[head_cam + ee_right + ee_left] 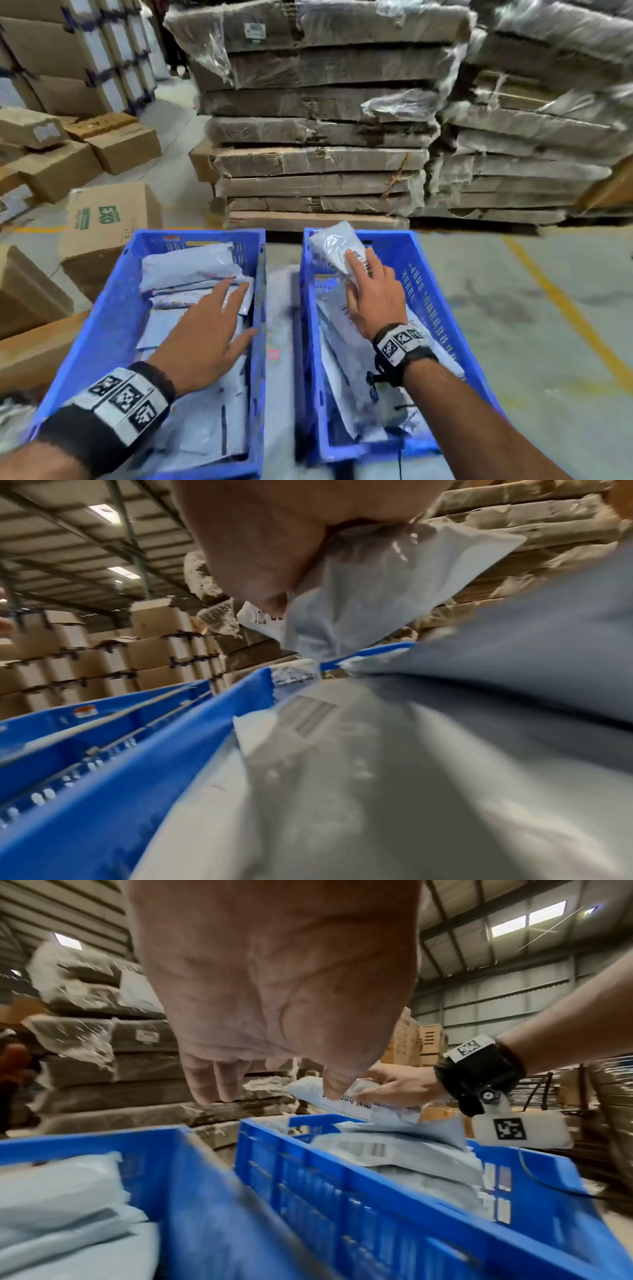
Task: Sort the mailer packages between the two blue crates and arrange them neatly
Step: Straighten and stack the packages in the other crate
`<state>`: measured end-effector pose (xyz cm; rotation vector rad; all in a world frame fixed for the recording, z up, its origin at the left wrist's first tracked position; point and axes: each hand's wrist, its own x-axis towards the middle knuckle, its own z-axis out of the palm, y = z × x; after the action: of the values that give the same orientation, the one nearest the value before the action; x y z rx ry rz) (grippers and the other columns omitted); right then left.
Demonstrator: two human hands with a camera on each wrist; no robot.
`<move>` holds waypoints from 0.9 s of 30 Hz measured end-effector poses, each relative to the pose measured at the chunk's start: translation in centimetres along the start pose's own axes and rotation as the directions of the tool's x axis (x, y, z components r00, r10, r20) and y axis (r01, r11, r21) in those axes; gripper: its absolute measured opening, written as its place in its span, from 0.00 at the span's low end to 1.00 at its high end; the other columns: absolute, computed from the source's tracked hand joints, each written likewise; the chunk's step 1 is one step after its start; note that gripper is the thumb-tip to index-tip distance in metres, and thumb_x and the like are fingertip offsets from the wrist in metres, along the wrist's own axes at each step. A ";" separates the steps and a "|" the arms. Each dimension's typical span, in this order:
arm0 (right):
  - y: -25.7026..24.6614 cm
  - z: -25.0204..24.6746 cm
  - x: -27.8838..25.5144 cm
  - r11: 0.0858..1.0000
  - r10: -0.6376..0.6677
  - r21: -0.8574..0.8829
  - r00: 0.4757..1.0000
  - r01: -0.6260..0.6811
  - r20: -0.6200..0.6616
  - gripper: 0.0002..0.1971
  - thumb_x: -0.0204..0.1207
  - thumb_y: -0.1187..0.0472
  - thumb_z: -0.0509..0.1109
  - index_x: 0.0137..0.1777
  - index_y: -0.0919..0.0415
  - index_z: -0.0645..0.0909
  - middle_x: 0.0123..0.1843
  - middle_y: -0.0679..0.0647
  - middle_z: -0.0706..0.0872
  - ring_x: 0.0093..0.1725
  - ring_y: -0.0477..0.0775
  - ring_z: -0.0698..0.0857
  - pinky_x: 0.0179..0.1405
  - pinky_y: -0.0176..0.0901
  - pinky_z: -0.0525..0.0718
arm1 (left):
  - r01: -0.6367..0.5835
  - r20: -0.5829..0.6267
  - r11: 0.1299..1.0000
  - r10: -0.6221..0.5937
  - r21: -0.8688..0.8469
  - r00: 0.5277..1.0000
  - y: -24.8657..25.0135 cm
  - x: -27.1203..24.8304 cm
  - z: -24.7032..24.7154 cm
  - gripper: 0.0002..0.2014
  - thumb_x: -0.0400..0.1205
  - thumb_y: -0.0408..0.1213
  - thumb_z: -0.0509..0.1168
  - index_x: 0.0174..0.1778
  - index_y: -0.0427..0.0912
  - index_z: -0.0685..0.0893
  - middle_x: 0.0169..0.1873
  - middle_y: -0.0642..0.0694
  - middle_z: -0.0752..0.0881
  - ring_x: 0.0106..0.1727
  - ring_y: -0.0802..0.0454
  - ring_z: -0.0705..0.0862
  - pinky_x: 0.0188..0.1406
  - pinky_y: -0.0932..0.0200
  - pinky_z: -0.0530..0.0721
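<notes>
Right hand [375, 301] over the far end of the right blue crate [442, 301], grip closed round a white mailer package [337, 248] held tilted above the crate's far left corner, thumb and fingers pinching its near end. Left hand [209, 325] hovering palm-down over the left blue crate [102, 325], grip slack with fingers spread and nearly straight, holding nothing; whether the fingertips touch the mailers [191, 270] beneath, cannot tell. Both crates side by side on the floor, near each other, each with a layer of white and grey mailers, those in the right crate [404, 1153] lying slanted and overlapping. Beyond the crates, stacks of flattened cardboard [318, 137] wrapped in plastic; to the left, brown cartons [109, 222].
</notes>
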<state>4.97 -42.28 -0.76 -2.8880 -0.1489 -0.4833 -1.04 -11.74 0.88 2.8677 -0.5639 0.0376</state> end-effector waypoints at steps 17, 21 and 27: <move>12.2 1.8 -7.2 0.936 0.347 -0.175 0.887 -0.306 0.304 0.39 0.80 0.57 0.63 0.88 0.41 0.50 0.87 0.66 0.52 0.80 0.69 0.63 0.75 0.59 0.66 | 0.120 0.341 0.988 -0.146 0.098 0.929 14.6 2.7 10.7 0.46 0.89 0.57 0.54 0.86 0.41 0.27 0.88 0.34 0.38 0.75 0.37 0.77 0.68 0.48 0.79; 11.7 3.1 -7.3 0.915 0.404 -0.170 0.815 -0.366 0.417 0.41 0.80 0.54 0.62 0.88 0.44 0.42 0.87 0.69 0.45 0.84 0.71 0.57 0.80 0.63 0.60 | 0.143 0.317 0.984 -0.171 0.109 0.933 15.0 2.4 10.6 0.44 0.88 0.50 0.55 0.87 0.39 0.30 0.89 0.36 0.39 0.69 0.39 0.80 0.60 0.50 0.79; 12.1 3.0 -6.3 0.920 0.389 -0.157 0.795 -0.359 0.465 0.41 0.81 0.52 0.61 0.89 0.48 0.42 0.87 0.71 0.44 0.85 0.71 0.52 0.83 0.62 0.57 | 0.173 0.290 0.984 -0.178 0.045 0.940 14.7 2.2 10.6 0.43 0.85 0.46 0.56 0.88 0.34 0.37 0.89 0.37 0.43 0.73 0.43 0.78 0.62 0.52 0.79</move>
<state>1.58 -53.80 -7.91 -2.9212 0.3698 0.3298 -4.74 -28.12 -6.21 2.9484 -0.3548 -0.4195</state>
